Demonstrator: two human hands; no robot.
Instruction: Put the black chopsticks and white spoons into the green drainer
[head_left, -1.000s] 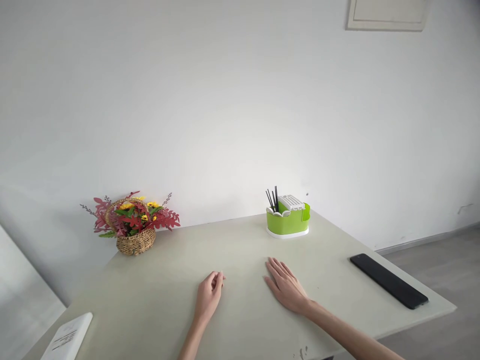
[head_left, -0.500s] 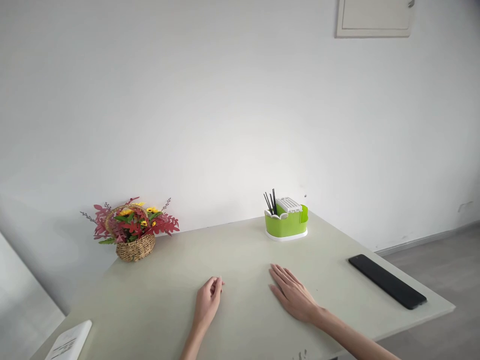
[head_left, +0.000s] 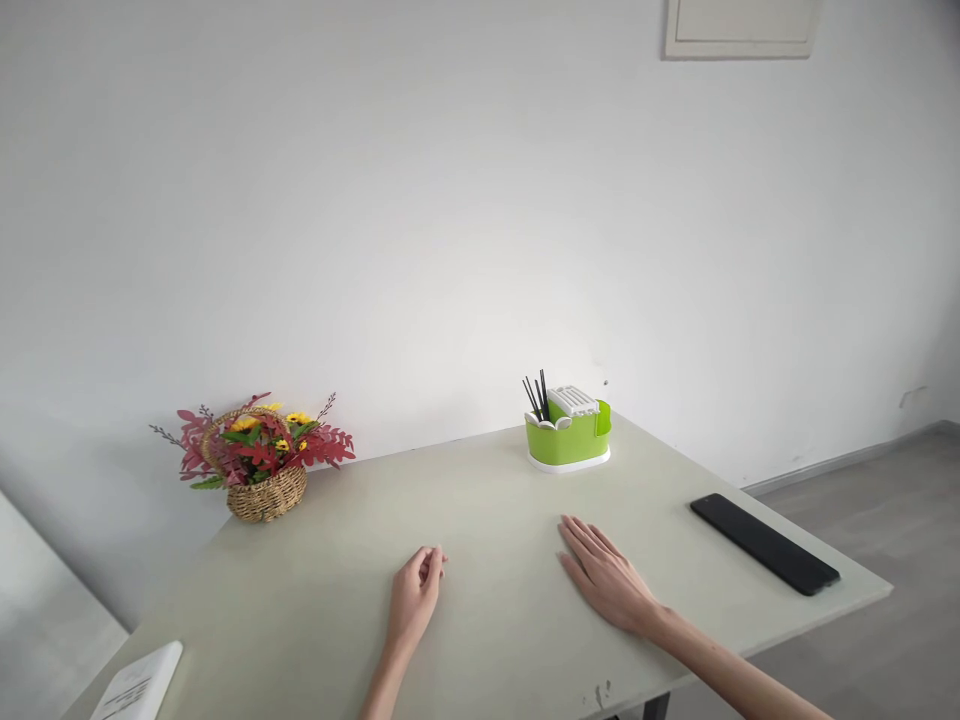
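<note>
Left hand (head_left: 415, 592) curled closed | right hand (head_left: 611, 580) flat | black slab (head_left: 763, 543) slants lengthwise rightward, nearer

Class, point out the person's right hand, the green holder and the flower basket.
Right hand (head_left: 613, 582): head view, back of the hand.
Green holder (head_left: 567, 443): head view, its green front wall.
Flower basket (head_left: 267, 498): head view, its woven side.

The left hand (head_left: 415, 592) sits loosely curled on the pale table (head_left: 495, 640), the right hand (head_left: 611, 578) flat, palm down, near a green holder (head_left: 568, 443) of black sticks (head_left: 543, 407). A black slab (head_left: 763, 544) lies at right, a flower basket (head_left: 268, 494) far left; the cropped white object (head_left: 141, 682) seems printed.
</note>
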